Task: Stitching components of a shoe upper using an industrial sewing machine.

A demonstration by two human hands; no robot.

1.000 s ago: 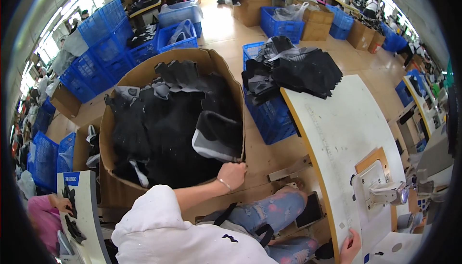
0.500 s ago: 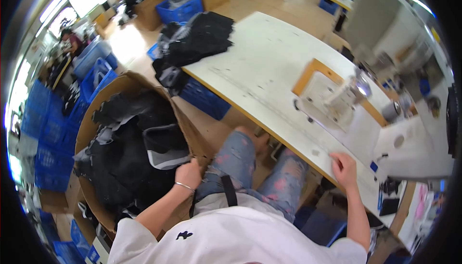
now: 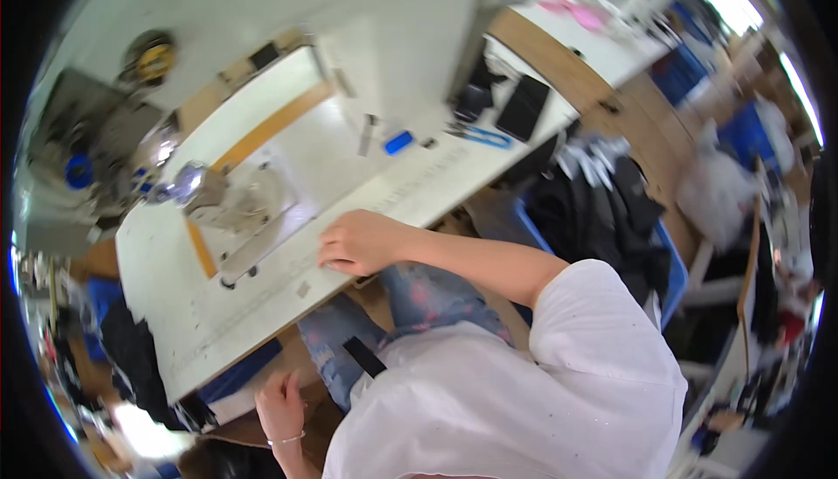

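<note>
My right hand (image 3: 362, 243) lies at the near edge of the white sewing table (image 3: 288, 291), its fingers curled under in a loose fist with nothing showing in them. My left hand (image 3: 281, 405), a bracelet on its wrist, hangs beside my left thigh, below the table edge. Its fingers are loosely bent with the thumb apart, and they hold nothing. Ahead and to the left of my right hand, the sewing machine (image 3: 205, 195) has its lamp lit. A small blue block (image 3: 398, 142) sits on the tabletop beyond my right hand.
Blue-handled thread snips (image 3: 480, 136) and a black phone (image 3: 524, 107) lie at the table's right end. To my right, a blue crate (image 3: 676, 270) holds dark fabric pieces (image 3: 602, 208). More black fabric (image 3: 131, 352) hangs at the table's left end.
The view has swung to the right. My left hand has come off the cardboard box's rim and is beside my thigh. My right arm now reaches across in front of me along the table edge.
</note>
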